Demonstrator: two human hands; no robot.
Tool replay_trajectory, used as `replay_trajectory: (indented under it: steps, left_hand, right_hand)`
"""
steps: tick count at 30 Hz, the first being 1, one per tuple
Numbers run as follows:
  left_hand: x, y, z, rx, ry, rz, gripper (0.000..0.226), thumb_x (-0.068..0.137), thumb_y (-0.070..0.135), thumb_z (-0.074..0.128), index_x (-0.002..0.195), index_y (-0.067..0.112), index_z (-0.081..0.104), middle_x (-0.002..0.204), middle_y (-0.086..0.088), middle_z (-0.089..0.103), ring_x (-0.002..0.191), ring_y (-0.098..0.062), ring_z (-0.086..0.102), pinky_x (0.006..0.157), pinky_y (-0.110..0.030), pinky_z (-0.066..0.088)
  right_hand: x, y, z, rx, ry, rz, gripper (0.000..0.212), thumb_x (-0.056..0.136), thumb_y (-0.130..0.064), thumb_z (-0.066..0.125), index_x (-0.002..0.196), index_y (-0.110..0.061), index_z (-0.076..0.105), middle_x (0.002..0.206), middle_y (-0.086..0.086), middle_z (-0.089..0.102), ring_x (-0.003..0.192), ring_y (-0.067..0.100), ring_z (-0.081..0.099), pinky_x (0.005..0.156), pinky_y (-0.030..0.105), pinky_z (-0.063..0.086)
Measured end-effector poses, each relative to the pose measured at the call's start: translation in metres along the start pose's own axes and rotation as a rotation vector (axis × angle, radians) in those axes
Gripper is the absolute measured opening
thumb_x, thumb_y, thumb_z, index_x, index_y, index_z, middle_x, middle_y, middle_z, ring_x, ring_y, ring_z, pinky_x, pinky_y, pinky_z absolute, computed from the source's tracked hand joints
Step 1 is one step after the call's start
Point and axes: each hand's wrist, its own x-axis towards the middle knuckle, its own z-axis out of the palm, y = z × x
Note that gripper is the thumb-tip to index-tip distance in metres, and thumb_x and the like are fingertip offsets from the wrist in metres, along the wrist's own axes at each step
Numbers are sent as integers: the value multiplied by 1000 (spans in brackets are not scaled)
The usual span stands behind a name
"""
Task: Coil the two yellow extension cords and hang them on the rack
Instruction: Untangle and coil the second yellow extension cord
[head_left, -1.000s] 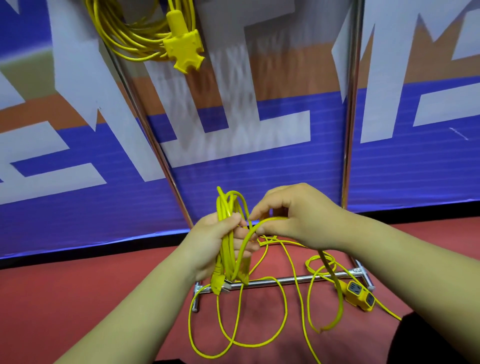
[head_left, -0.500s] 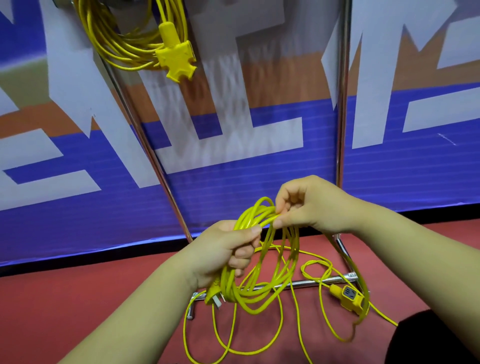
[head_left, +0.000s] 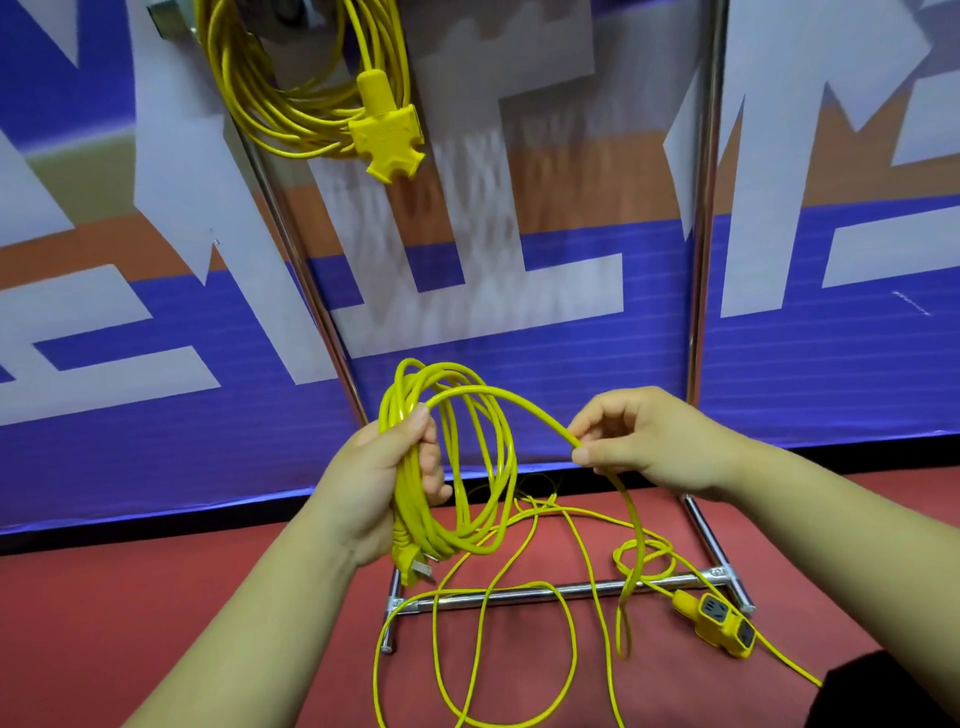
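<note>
One coiled yellow extension cord (head_left: 270, 98) already hangs high on the chrome tube rack (head_left: 519, 593). Your left hand (head_left: 371, 486) grips the loops of the second yellow cord (head_left: 390, 404). Your right hand (head_left: 641, 441) pinches its free run, which trails down-right to the red floor (head_left: 156, 623), nearest that hand.

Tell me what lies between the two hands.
A single arching strand of the yellow cord, from the left hand's coil to the right hand's pinch; head view.

L hand (head_left: 382, 480) grips half-coiled yellow cord (head_left: 470, 525), R hand (head_left: 641, 441) pinches 1 strand; 2nd cord (head_left: 291, 98) hangs on rack (head_left: 701, 260).
</note>
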Motion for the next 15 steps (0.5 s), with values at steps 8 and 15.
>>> replay_trajectory:
  steps: [8, 15]
  left_hand:
    - [1, -34, 1, 259, 14, -96, 11, 88, 10, 70, 97, 5, 67, 64, -9, 52, 45, -14, 44, 50, -28, 44]
    - [8, -60, 27, 188, -65, -217, 35, 77, 12, 83, 110, 9, 71, 94, -23, 58, 46, -14, 47, 49, -27, 44]
  right_hand:
    - [7, -20, 27, 224, 262, 12, 12, 80, -5, 79, 87, -14, 76, 75, 9, 67, 69, 19, 62, 72, 35, 57]
    - [21, -32, 51, 777, 293, 61, 10, 89, 2, 66, 95, -7, 67, 60, -2, 64, 61, 11, 62, 75, 27, 56]
